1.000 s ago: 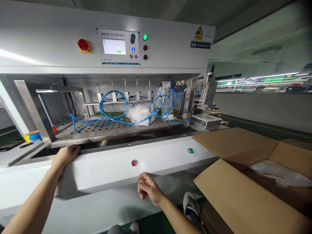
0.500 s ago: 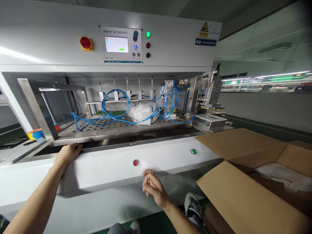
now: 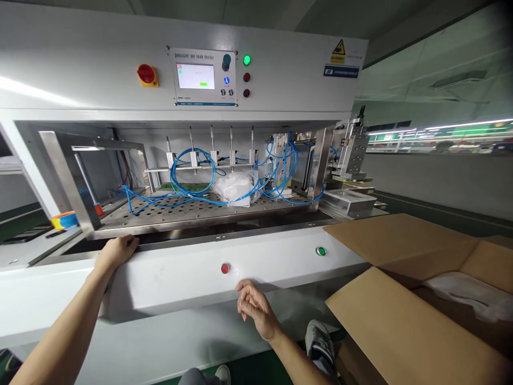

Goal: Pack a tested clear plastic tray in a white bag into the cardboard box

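Observation:
I face a white air leak tester (image 3: 100, 64) with a small lit screen (image 3: 195, 76). My left hand (image 3: 116, 251) rests palm down on the machine's front ledge, fingers curled over its edge, holding nothing loose. My right hand (image 3: 255, 307) hovers just below the red button (image 3: 225, 268) on the front panel, fingers loosely bent and apart, empty. A green button (image 3: 320, 251) sits further right. Inside the bay, a bagged white part (image 3: 234, 188) lies on the perforated metal plate (image 3: 168, 209) among blue air hoses (image 3: 188, 176).
An open cardboard box (image 3: 401, 305) with white plastic wrap (image 3: 468, 289) inside stands at my right. A red emergency switch (image 3: 147, 74) and a green lamp (image 3: 247, 60) are on the top panel. A tape roll (image 3: 64, 220) lies at the left. My shoes (image 3: 318, 342) show below.
My right hand has risen slightly toward the red button and its fingers have loosened. The view has shifted a little to the left. My left hand stays on the ledge.

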`<state>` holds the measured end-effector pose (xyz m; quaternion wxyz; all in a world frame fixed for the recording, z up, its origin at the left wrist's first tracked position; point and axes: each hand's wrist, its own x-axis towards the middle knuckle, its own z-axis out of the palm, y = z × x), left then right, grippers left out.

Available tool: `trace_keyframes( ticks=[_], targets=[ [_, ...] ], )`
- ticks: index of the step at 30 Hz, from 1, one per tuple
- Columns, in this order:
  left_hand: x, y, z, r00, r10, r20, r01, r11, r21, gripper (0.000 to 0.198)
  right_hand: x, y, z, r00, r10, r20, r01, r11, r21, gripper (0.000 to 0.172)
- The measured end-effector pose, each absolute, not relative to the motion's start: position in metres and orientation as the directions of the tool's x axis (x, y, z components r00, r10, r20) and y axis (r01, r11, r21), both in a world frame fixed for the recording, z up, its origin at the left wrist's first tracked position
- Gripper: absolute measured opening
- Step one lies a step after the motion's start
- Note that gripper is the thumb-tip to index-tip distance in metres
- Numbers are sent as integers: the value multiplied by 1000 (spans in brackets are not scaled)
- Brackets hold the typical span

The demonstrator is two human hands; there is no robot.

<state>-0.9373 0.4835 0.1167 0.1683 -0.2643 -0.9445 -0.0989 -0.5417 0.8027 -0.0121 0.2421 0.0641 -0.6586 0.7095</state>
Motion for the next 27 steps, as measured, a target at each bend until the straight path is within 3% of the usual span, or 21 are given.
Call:
trace_keyframes(
  ticks=[4,9,27],
  targets=[
    [-939,483,116,-803,471,365,537,838,98,61,-535,794,-9,-824,246,511,-473,198,-859,34],
    [-938,484,118,-816,462,347,517,852,83,60,-528,783,3,-672,183,718,-565,500,-656,28],
    [-929,486,122,-812,469,347,522,850,75,53,-541,805,-6,-764,325,557,-515,212,-830,39]
  ],
)
